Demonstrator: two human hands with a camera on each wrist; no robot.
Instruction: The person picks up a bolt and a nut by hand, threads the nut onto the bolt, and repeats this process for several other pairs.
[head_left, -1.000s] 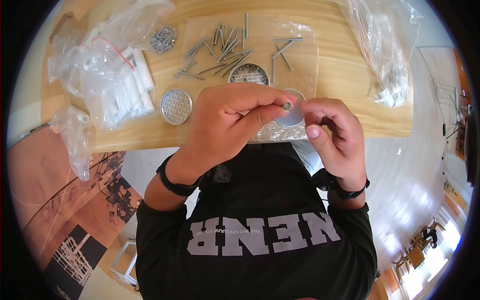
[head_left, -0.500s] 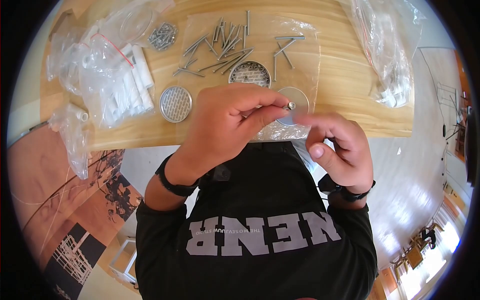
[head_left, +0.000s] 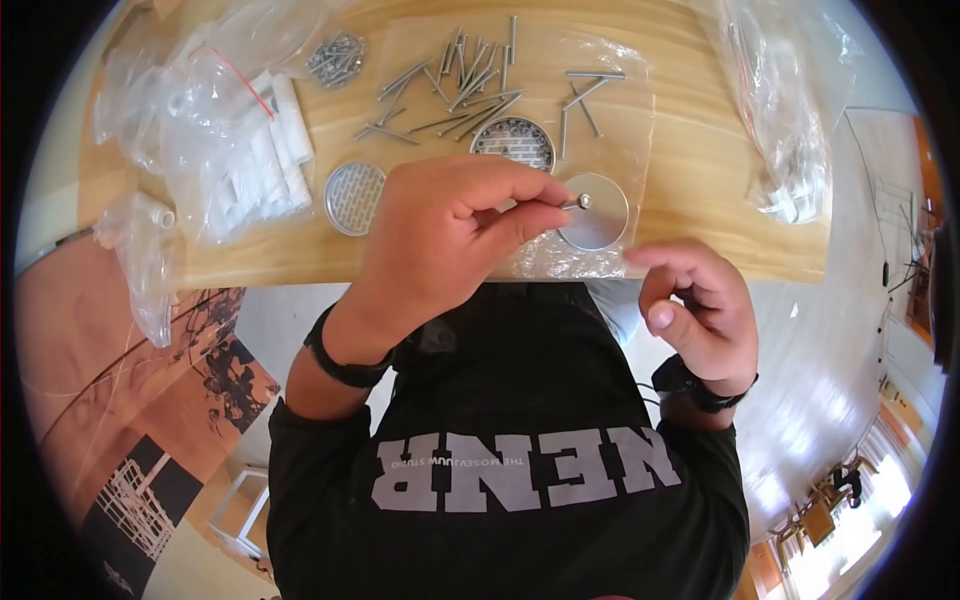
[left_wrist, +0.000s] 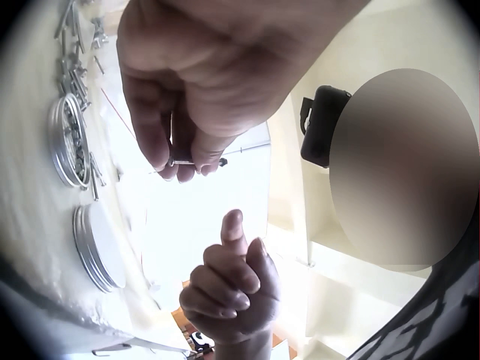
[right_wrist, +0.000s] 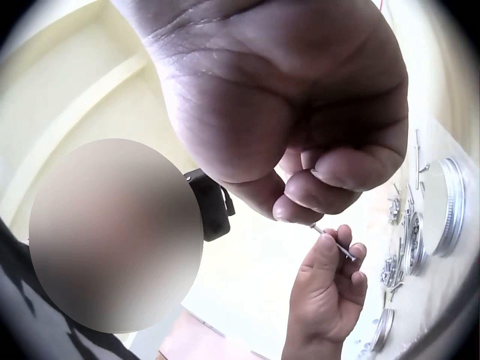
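Between thumb and fingertips my left hand [head_left: 450, 225] pinches a slim metal bolt [right_wrist: 341, 248], held above the front of the table. A small nut [head_left: 584, 201] shows at the bolt's end facing my right side. Apart from it, lower and to the right, is my right hand [head_left: 708, 312], holding nothing, its index finger fairly straight and the others loosely curled. Behind the left hand stands a round tin [head_left: 512, 147] with small nuts in it. A smooth silver round lid [head_left: 597, 228] lies just beyond the bolt's end.
Several long bolts [head_left: 470, 85] lie scattered on a clear plastic sheet [head_left: 632, 130]. Another round tin piece [head_left: 352, 200] is left of the hand. Bagged white tubes [head_left: 262, 165] and a bag of small hardware [head_left: 335, 60] lie left; another plastic bag [head_left: 775, 110] is right.
My right hand has drawn away from the bolt's end, right and toward my body. The left hand stays nearly in place, still pinching the bolt, whose nut now shows more plainly.
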